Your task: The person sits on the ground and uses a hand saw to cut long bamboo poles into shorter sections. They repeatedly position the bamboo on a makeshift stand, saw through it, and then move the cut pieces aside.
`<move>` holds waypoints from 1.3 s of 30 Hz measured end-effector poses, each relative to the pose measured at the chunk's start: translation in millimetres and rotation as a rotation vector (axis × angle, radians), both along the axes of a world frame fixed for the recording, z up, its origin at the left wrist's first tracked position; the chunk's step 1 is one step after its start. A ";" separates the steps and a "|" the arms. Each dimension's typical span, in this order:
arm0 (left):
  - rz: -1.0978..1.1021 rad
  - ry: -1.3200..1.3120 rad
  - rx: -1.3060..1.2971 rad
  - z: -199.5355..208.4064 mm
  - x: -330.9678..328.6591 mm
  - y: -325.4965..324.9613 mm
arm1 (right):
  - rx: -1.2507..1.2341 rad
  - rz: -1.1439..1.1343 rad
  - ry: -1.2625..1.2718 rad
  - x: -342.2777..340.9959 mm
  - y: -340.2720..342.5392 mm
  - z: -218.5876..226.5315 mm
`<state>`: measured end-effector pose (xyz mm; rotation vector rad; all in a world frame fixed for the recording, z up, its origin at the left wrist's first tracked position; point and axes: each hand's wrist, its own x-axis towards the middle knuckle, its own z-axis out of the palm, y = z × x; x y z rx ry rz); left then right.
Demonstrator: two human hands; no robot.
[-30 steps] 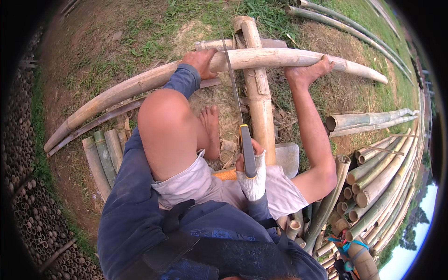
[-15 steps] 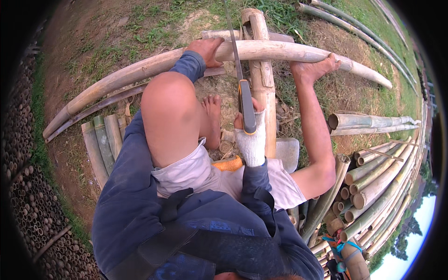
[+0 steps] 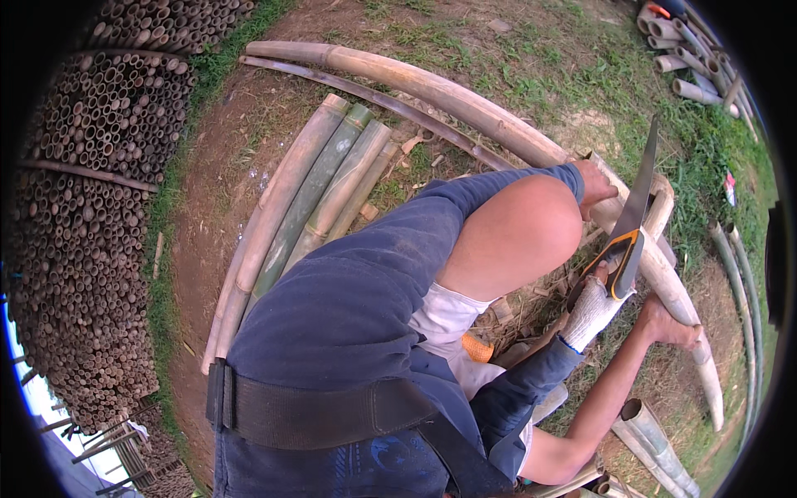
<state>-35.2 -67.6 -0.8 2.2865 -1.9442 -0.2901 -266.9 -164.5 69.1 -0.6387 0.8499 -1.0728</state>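
My left hand [image 3: 594,186] is bare and wraps over a long pale bamboo pole [image 3: 432,90], which lies across a thicker bamboo support [image 3: 661,207]. In a white knitted glove, my right hand [image 3: 596,304] grips the black and orange handle of a handsaw [image 3: 638,192]. The saw's blade crosses above the pole just right of my left hand. Whether its teeth are in the pole I cannot tell. My bare right foot [image 3: 671,324] presses on the pole beyond the saw.
Several cut bamboo lengths [image 3: 309,199] lie on the ground at my left. Large stacks of bamboo [image 3: 100,216] stand farther left. More poles lie at the far right [image 3: 739,299], the lower right [image 3: 660,440] and the upper right [image 3: 693,50]. A thin split strip [image 3: 374,96] runs beside the pole.
My view has swung left, so the pole and hands appear farther right. The saw has moved forward, its handle now nearer the pole. Both hands keep their holds.
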 end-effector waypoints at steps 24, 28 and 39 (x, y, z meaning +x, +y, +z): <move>0.074 -0.073 -0.008 2.3 -2.8 -4.5 | -0.737 0.414 0.811 -177.6 231.7 10.3; 0.074 -0.050 -0.004 4.9 -0.8 -8.0 | -0.686 0.355 0.796 -162.6 231.2 21.2; 0.103 -0.108 0.014 10.0 -10.5 -4.8 | -0.581 0.349 0.784 -159.6 236.9 -4.3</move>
